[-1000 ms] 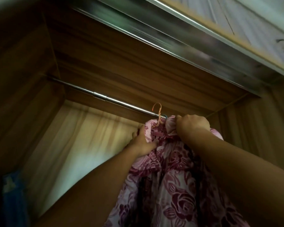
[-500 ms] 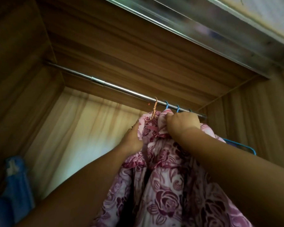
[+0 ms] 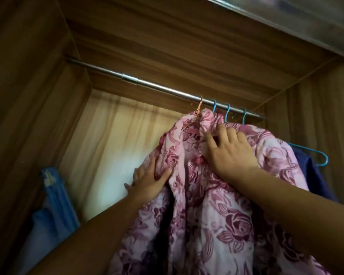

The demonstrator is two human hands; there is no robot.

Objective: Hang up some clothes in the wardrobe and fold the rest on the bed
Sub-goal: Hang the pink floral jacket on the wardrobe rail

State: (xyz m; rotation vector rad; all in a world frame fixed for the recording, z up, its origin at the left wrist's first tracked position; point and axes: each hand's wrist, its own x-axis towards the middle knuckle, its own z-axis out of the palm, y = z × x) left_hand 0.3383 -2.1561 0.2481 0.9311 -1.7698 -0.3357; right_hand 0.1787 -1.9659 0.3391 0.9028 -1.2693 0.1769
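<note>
Where the flowered garment (image 3: 216, 205) hangs: inside the wardrobe (image 3: 28, 96), on the metal rail (image 3: 147, 84), right of the rail's middle, with its collar bunched just under the hook.
Garment count: one pink piece with a dark rose print.
Orange hanger (image 3: 199, 108): one, hooked over the rail, its wire running down into the collar.
Left grip (image 3: 147, 181): released; the fingers lie straight beside the garment's left edge and the thumb lies on the front of the fold.
Right grip (image 3: 230, 153): released; the fingers are spread and laid on the cloth just below the collar, fingertips touching the bunched fabric.
Blue hangers (image 3: 214, 106): three hooks on the rail, just right of the orange one; one blue shoulder end sticks out at far right.
Dark blue garment (image 3: 314, 179): one, behind the flowered one on its right side, under that blue end.
Blue cloth (image 3: 56, 195): lower left, against the wardrobe wall; what it is cannot be told.
</note>
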